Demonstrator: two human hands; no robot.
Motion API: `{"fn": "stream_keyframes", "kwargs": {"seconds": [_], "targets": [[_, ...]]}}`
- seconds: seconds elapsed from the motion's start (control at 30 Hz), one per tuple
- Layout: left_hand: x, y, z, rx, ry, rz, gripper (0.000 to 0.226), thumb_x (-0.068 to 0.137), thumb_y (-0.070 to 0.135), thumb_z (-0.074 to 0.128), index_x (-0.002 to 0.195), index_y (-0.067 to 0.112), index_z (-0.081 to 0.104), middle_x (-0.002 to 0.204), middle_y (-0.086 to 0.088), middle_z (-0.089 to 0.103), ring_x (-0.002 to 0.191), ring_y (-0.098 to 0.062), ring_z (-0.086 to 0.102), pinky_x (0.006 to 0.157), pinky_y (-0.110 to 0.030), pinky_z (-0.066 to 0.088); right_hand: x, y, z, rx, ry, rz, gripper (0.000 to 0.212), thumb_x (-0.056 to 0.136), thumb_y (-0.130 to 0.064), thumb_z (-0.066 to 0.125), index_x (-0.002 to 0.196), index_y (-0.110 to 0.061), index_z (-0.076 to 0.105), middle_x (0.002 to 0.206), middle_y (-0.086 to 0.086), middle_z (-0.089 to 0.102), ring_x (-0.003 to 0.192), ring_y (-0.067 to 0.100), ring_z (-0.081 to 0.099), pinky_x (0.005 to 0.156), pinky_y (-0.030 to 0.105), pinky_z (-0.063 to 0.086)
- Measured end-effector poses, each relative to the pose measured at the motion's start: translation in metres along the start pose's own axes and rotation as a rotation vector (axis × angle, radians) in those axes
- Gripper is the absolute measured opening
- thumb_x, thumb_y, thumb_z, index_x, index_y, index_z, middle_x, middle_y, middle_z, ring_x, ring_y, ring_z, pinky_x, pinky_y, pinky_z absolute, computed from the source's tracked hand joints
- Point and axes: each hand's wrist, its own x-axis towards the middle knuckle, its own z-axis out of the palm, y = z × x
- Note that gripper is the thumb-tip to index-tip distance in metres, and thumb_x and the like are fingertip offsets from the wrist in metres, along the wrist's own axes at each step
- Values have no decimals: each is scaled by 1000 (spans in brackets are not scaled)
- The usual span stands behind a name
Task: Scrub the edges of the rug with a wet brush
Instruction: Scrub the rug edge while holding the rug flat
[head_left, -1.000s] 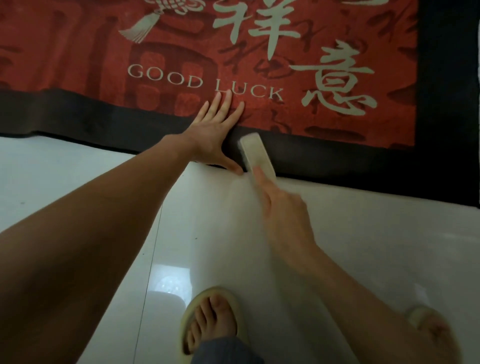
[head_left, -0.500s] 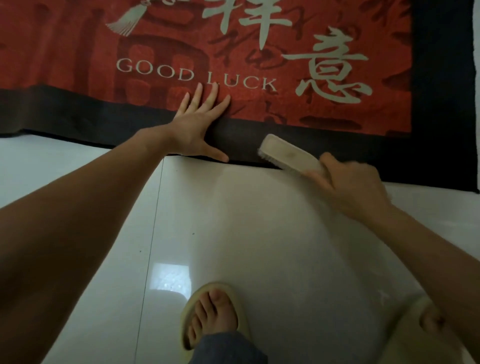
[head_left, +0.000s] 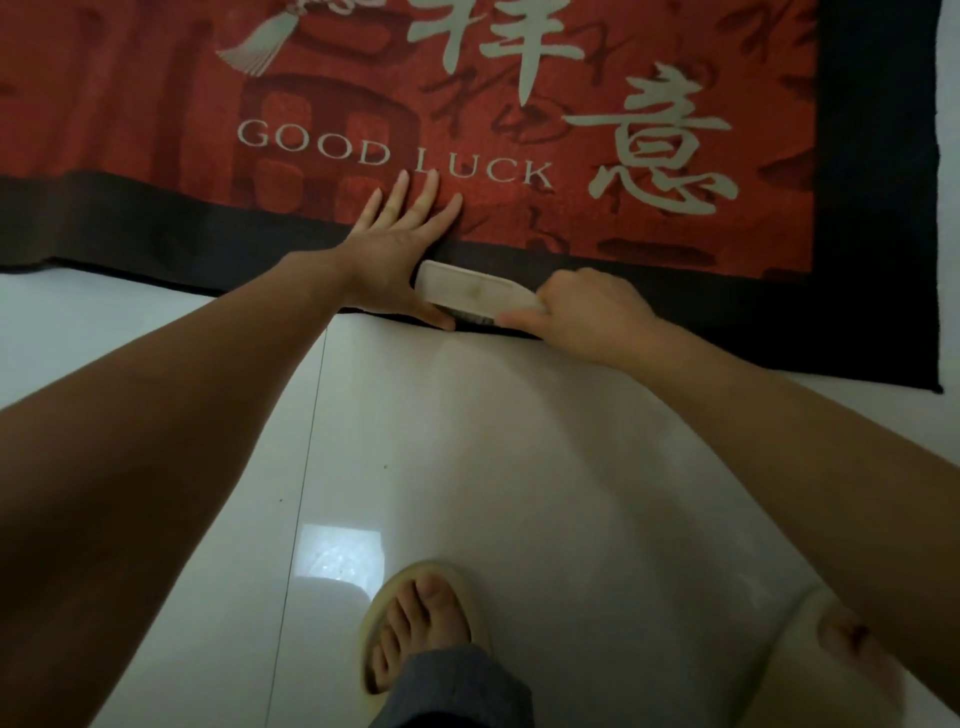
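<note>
Head view: right hand (head_left: 587, 312) grips stiff, light brush (head_left: 467, 291) by its end; flat left hand (head_left: 400, 249) pins limp rug (head_left: 156, 228).

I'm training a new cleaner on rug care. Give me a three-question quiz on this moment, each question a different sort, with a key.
1. True or false: the left hand lies flat on the rug, fingers straight.
2. Which part of the rug does the brush sit on? A) red centre B) dark border along the near edge C) tassel print
3. Fill in: the right hand grips the brush at its ____ end, as seen by the camera.

Key: 1 true; 2 B; 3 right. The brush's other end lies against the left hand, beside its thumb. A slippered foot stands on the white tile floor.
</note>
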Motion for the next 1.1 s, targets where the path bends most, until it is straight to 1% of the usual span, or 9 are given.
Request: {"fn": "stream_keyframes", "kwargs": {"seconds": [0.1, 0.2, 0.37, 0.57, 0.67, 0.73, 0.9, 1.03, 1.1], "targets": [[-12, -4, 10, -24, 57, -57, 124, 70, 74, 65, 154, 32, -15, 159, -3, -29, 144, -26, -31, 117, -46, -19, -29, 51, -18, -24, -57, 60, 62, 83, -74, 43, 60, -17, 54, 65, -3, 52, 69, 22, 54, 61, 33, 40], [-29, -1, 35, -69, 194, -166, 111, 76, 81, 48, 155, 32, -12, 160, -4, -27, 145, -27, -29, 117, -48, -19, -68, 89, -23, -23, -120, 173, 61, 81, -75, 40, 67, -19, 61, 73, 0, 61, 69, 19, 58, 60, 31, 39], [-32, 1, 43, -42, 242, -190, 101, 74, 83, 17, 155, 31, -10, 161, -7, -23, 147, -27, -25, 117, -48, -17, -26, 21, 7, -134, 74, -67, 62, 86, -75, 35, 83, -20, 64, 94, 9, 66, 93, 30, 61, 69, 34, 37], [-34, 3, 50, -32, 249, -216, 108, 73, 89, 26, 155, 31, -12, 161, -8, -25, 147, -27, -25, 116, -48, -17, -74, 76, -3, -158, 15, 72, 69, 76, -83, 27, 75, -25, 63, 85, 5, 67, 84, 27, 61, 73, 35, 47], [-34, 5, 45, -23, 215, -216, 108, 75, 89, 31, 155, 31, -14, 160, -9, -27, 146, -28, -26, 117, -49, -16, -48, 34, 12, -140, 48, -15, 67, 83, -78, 33, 88, -20, 67, 93, 8, 67, 92, 29, 62, 72, 35, 41], [-35, 4, 43, -18, 204, -216, 110, 75, 90, 31, 155, 30, -15, 160, -9, -27, 146, -27, -26, 117, -49, -16, -37, 14, 18, -107, 49, -75, 64, 85, -76, 35, 86, -21, 65, 95, 7, 68, 94, 29, 62, 71, 35, 39], [-35, 8, 43, -17, 183, -237, 107, 76, 84, 34, 154, 32, -16, 159, -8, -29, 146, -27, -28, 117, -50, -16, -87, 90, -5, -158, -2, 118, 76, 73, -85, 26, 81, -24, 69, 83, 4, 66, 82, 26, 61, 72, 33, 48], [-34, 13, 39, -34, 171, -247, 105, 77, 82, 35, 154, 31, -15, 159, -8, -29, 145, -27, -28, 117, -50, -17, -56, 46, 16, -131, 49, 46, 69, 84, -77, 35, 87, -16, 66, 96, 12, 67, 93, 31, 62, 71, 35, 41], [-36, 14, 39, -27, 160, -262, 104, 77, 81, 30, 155, 29, -15, 159, -9, -28, 146, -27, -28, 117, -48, -17, -49, 37, 17, -100, 70, -5, 63, 85, -76, 36, 82, -18, 62, 96, 11, 67, 94, 31, 61, 73, 36, 42]]}}
